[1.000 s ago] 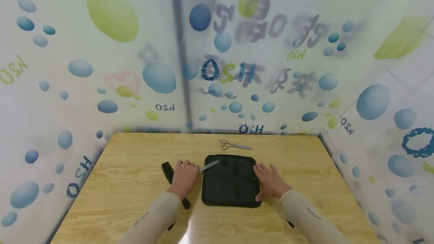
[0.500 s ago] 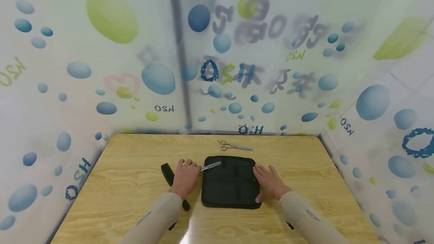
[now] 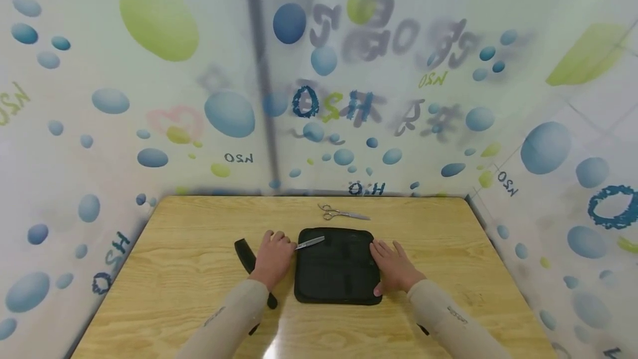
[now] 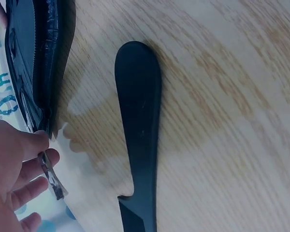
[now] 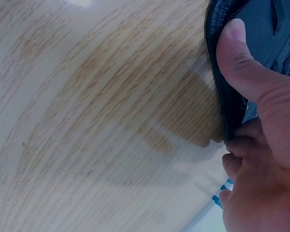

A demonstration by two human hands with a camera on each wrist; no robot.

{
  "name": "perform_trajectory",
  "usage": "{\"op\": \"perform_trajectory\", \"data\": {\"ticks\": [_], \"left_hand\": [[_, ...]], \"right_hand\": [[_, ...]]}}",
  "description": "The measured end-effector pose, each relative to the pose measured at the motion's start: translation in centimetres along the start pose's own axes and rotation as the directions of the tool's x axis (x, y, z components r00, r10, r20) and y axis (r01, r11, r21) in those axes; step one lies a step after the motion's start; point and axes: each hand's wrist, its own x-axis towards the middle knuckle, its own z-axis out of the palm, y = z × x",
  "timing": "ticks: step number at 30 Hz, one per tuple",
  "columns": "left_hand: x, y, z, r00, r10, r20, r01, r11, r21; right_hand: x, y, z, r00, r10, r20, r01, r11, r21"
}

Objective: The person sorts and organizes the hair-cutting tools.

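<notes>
My left hand (image 3: pixel 273 259) pinches a pair of silvery scissors (image 3: pixel 311 242) between thumb and fingers. In the head view, their blades point right across the far left corner of a flat black zipped case (image 3: pixel 335 273). The handles are mostly hidden in the hand. My right hand (image 3: pixel 394 267) rests on the case's right edge, its fingers fairly straight; in the right wrist view the thumb (image 5: pixel 234 50) lies on the top surface. Under the left wrist lies a long black tool (image 4: pixel 141 111) with a rounded, handle-like end.
Another pair of silver scissors (image 3: pixel 344 214) lies behind the case. Everything stands on a wood-grain table (image 3: pixel 189 248). A pale wall (image 3: pixel 229 43) printed with blue and green spots rises directly behind the table and at both sides.
The scissor blades reach slightly further right over the case than a second ago. Both hands otherwise keep almost the same places, and the head view has shifted a little.
</notes>
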Motion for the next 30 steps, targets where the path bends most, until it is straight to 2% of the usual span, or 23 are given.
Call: {"op": "perform_trajectory", "data": {"ticks": [15, 20, 30], "left_hand": [[1.0, -0.1, 0.7, 0.999, 0.049, -0.001, -0.049, 0.998, -0.03], [1.4, -0.1, 0.7, 0.999, 0.046, -0.008, -0.046, 0.996, -0.081], [2.0, 0.0, 1.1, 0.999, 0.039, -0.014, -0.041, 0.991, -0.13]], "right_hand": [[-0.2, -0.1, -0.4, 1.0, 0.008, 0.012, -0.008, 1.0, 0.001], [-0.1, 0.0, -0.2, 1.0, 0.007, 0.011, -0.006, 1.0, -0.01], [0.1, 0.1, -0.2, 1.0, 0.009, 0.007, -0.009, 1.0, -0.008]]}}
